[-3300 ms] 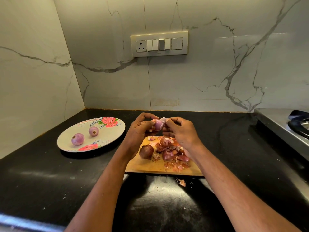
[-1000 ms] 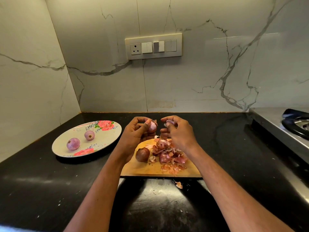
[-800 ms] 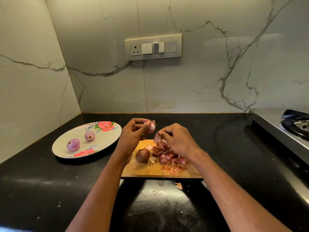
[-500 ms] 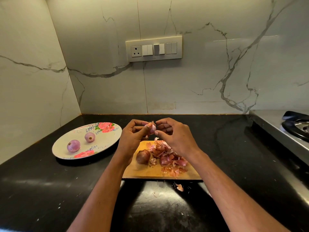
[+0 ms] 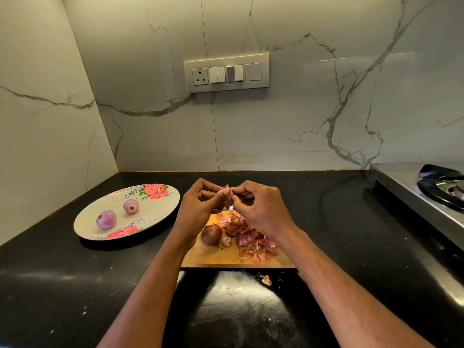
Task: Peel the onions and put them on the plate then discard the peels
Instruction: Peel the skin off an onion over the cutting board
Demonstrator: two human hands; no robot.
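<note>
The left hand [image 5: 198, 205] grips a small onion [image 5: 228, 195] while the right hand [image 5: 261, 209] pinches its skin; below them lie peels [image 5: 247, 237]; the plate [image 5: 155, 217] sits left.

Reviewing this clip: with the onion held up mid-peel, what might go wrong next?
1. Both hands peel the small onion beyond the cutting board, so skins may fall on the counter; one scrap already lies off it.
2. The unpeeled onion sits half-hidden beside the peel pile and may get discarded.
</note>
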